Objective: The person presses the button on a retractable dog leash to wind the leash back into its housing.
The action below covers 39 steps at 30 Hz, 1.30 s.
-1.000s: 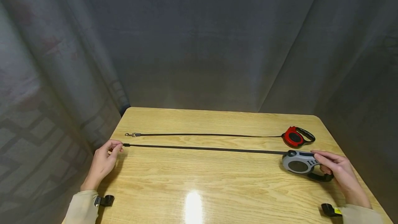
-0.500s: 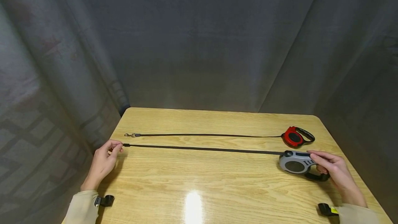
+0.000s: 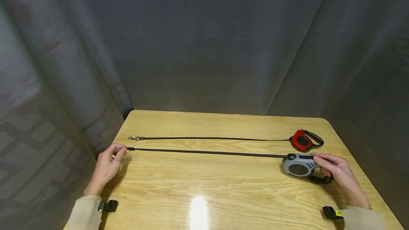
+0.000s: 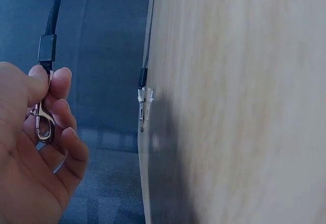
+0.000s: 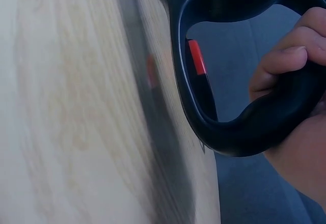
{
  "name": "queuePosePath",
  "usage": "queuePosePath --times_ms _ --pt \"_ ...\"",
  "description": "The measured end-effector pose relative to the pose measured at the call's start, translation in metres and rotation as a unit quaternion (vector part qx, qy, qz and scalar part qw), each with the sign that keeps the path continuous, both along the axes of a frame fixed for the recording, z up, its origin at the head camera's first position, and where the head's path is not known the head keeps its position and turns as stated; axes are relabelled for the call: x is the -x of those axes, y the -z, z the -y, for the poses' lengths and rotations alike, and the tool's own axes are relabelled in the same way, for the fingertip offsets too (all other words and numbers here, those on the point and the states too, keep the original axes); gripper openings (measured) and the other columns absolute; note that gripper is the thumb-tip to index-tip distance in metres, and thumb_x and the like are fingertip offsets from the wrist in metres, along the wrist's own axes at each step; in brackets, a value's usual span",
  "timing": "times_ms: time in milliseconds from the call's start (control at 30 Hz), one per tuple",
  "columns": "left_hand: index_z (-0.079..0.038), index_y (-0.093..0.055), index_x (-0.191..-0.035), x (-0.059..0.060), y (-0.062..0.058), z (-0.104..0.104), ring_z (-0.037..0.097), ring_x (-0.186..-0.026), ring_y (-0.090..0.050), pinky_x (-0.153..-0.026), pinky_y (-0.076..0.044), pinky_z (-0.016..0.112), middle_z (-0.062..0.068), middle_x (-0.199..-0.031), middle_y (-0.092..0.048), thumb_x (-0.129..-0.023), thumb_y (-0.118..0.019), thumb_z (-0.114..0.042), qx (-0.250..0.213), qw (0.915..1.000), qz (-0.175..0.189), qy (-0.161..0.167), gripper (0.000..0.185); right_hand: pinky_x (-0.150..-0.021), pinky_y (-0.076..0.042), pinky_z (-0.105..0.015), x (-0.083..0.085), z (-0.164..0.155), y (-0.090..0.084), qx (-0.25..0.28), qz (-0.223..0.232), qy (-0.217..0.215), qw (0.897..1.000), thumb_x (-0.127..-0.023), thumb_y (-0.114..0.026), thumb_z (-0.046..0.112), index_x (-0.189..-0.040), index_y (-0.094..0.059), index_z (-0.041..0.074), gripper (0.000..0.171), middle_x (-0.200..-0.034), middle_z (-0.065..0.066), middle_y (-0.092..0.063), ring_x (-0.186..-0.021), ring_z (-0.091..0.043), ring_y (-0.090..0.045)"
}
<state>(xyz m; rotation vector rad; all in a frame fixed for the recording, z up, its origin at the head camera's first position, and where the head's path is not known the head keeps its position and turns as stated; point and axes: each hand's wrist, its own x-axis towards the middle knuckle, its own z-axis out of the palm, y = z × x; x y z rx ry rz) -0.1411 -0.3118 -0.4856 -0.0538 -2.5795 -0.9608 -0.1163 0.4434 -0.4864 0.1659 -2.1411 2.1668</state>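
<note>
Left hand (image 3: 107, 164) pinches the metal snap clip (image 4: 43, 123) at the end of a black leash strap (image 3: 207, 152), thumb and forefinger closed on it right below the strap's end cap; other fingers curled loosely under the clip. The hand rests at the desk (image 3: 204, 187) edge.

Right hand (image 3: 335, 173) grips the grey retractable leash housing (image 3: 298, 168): fingers wrapped round its black handle loop (image 5: 239, 122), thumb lying along the top of the casing. Housing lies flat on the desk, just inboard of the right hand.

The strap runs straight between the two hands, spanning the desk, low over the surface.

Beyond the hands, a second leash lies parallel: red housing (image 3: 303, 140) just past the right hand, its thin strap (image 3: 214, 138) laid out to a clip (image 3: 135, 138) just past the left hand. Neither hand touches it.

Grey curtain (image 3: 204, 45) behind the desk.
</note>
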Motion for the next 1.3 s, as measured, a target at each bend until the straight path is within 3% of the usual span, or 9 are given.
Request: queuePosePath --times_ms 300,600,1000,1300 --pt "-0.006 -0.072 -0.105 0.001 0.001 0.001 -0.009 -0.081 -0.052 -0.067 -0.041 0.015 0.006 -0.089 -0.074 -0.108 -0.062 -0.011 -0.002 0.9999 -0.012 0.004 0.011 -0.059 -0.022 -0.042 0.001 0.001 -0.002 0.000 0.001 -0.003 1.000 -0.105 -0.052 -0.011 -0.112 -0.084 0.015 0.042 -0.070 0.009 -0.054 -0.059 -0.030 -0.023" --pt "-0.007 -0.072 -0.105 0.000 -0.003 -0.002 -0.007 -0.081 -0.052 -0.067 -0.040 0.016 0.005 -0.089 -0.073 -0.108 -0.062 -0.013 0.002 1.0000 0.000 0.003 0.012 -0.060 -0.020 -0.042 0.002 0.002 -0.001 0.021 -0.010 -0.021 1.000 -0.104 -0.049 -0.015 -0.113 -0.083 0.009 0.042 -0.068 0.006 -0.052 -0.059 -0.031 -0.020" --pt "-0.006 -0.073 -0.107 0.001 -0.010 -0.007 -0.007 -0.081 -0.053 -0.068 -0.041 0.016 0.007 -0.091 -0.075 -0.109 -0.061 -0.016 0.002 1.0000 0.005 0.003 0.015 -0.059 -0.021 -0.041 0.003 0.004 -0.001 0.027 -0.016 -0.027 0.999 -0.104 -0.051 -0.015 -0.112 -0.083 0.008 0.040 -0.084 0.011 -0.072 -0.058 -0.029 -0.022" --pt "-0.006 -0.072 -0.105 0.004 -0.006 -0.009 -0.006 -0.079 -0.053 -0.067 -0.041 0.016 0.007 -0.089 -0.074 -0.109 -0.062 -0.013 -0.003 1.0000 -0.001 0.003 0.013 -0.060 -0.021 -0.041 0.003 0.004 -0.001 0.027 -0.017 -0.029 0.999 -0.104 -0.051 -0.015 -0.113 -0.082 0.006 0.039 -0.080 0.010 -0.068 -0.058 -0.030 -0.021"
